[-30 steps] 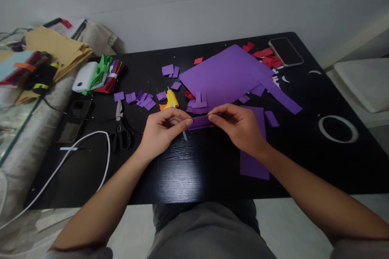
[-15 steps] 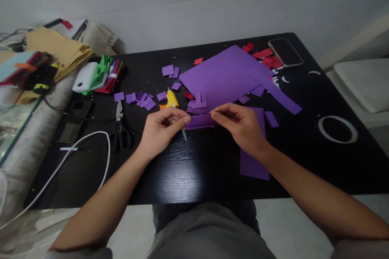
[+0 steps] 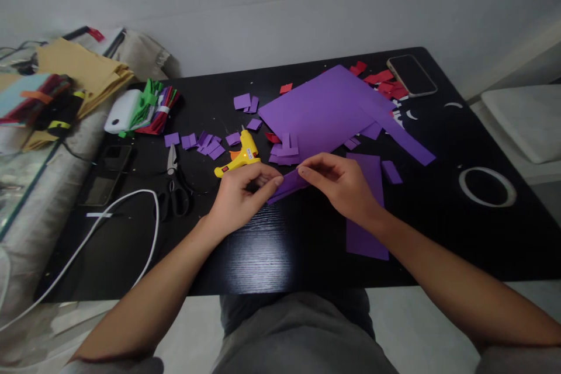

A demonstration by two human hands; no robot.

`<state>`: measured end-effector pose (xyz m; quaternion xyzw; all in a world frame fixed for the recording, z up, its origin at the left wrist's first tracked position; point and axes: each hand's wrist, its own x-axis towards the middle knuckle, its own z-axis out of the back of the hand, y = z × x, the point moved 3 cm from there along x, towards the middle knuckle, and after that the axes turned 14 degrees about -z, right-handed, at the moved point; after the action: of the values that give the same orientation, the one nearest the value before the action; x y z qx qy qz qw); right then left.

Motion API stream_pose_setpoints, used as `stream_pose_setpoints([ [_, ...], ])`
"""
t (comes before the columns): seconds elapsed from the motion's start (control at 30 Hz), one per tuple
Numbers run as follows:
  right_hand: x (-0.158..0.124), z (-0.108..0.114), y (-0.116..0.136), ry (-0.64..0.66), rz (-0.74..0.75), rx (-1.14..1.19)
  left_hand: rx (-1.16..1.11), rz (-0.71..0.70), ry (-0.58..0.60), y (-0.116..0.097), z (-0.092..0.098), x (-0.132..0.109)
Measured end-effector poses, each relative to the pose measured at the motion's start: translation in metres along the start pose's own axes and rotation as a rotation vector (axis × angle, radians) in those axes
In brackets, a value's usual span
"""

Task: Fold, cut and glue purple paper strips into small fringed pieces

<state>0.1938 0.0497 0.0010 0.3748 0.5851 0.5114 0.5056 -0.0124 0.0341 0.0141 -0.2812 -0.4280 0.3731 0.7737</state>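
Between my two hands is a folded purple paper strip point(image 3: 289, 183), tilted over the table near its middle. My left hand point(image 3: 245, 188) pinches its left end between thumb and fingers. At the other end, my right hand point(image 3: 335, 178) has its fingers closed on the paper. A yellow glue gun point(image 3: 245, 151) lies just beyond my left hand. Small purple paper pieces point(image 3: 284, 152) are piled right behind the strip, at the edge of a large purple sheet point(image 3: 328, 105). Partly under my right forearm lies another purple sheet point(image 3: 366, 234).
Black-handled scissors point(image 3: 176, 184) and a white cable point(image 3: 155, 228) are on the left. Farther back sit a white box point(image 3: 124, 111) and bundled coloured paper point(image 3: 153, 108). Red scraps point(image 3: 385, 82), a phone point(image 3: 412, 75) and a roll of tape point(image 3: 487, 186) occupy the right side.
The strip has tilted, its left end coming down toward me. My left hand has shifted slightly right and nearer, uncovering more of the glue gun. My right hand has moved a little left.
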Motion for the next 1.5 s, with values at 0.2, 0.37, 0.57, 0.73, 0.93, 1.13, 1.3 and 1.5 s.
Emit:
stream_pose_setpoints([
  [0.2,-0.003,-0.002,0.003,0.021,0.051,-0.067,-0.035,0.004,0.046,-0.001,-0.004,0.0],
  [0.37,-0.003,-0.006,-0.001,0.079,0.006,0.056,-0.082,0.038,-0.015,-0.004,-0.007,0.0],
  [0.57,0.0,-0.009,-0.01,0.208,-0.193,0.284,-0.198,0.137,-0.21,-0.002,-0.005,0.0],
  [0.73,-0.001,-0.008,-0.009,0.141,-0.185,0.238,-0.296,0.19,-0.173,-0.001,-0.009,0.002],
  [0.93,0.0,-0.006,-0.007,0.086,-0.122,0.115,-0.343,0.227,-0.139,0.002,-0.014,-0.002],
  [1.13,-0.003,-0.007,-0.005,0.025,-0.067,0.023,-0.343,0.26,-0.121,0.004,-0.014,-0.004],
  [1.3,-0.004,-0.006,-0.004,0.053,-0.056,0.032,-0.367,0.255,-0.13,0.002,-0.013,-0.002],
  [1.5,-0.003,-0.008,-0.007,0.082,-0.088,0.088,-0.324,0.21,-0.112,0.001,-0.011,-0.001],
])
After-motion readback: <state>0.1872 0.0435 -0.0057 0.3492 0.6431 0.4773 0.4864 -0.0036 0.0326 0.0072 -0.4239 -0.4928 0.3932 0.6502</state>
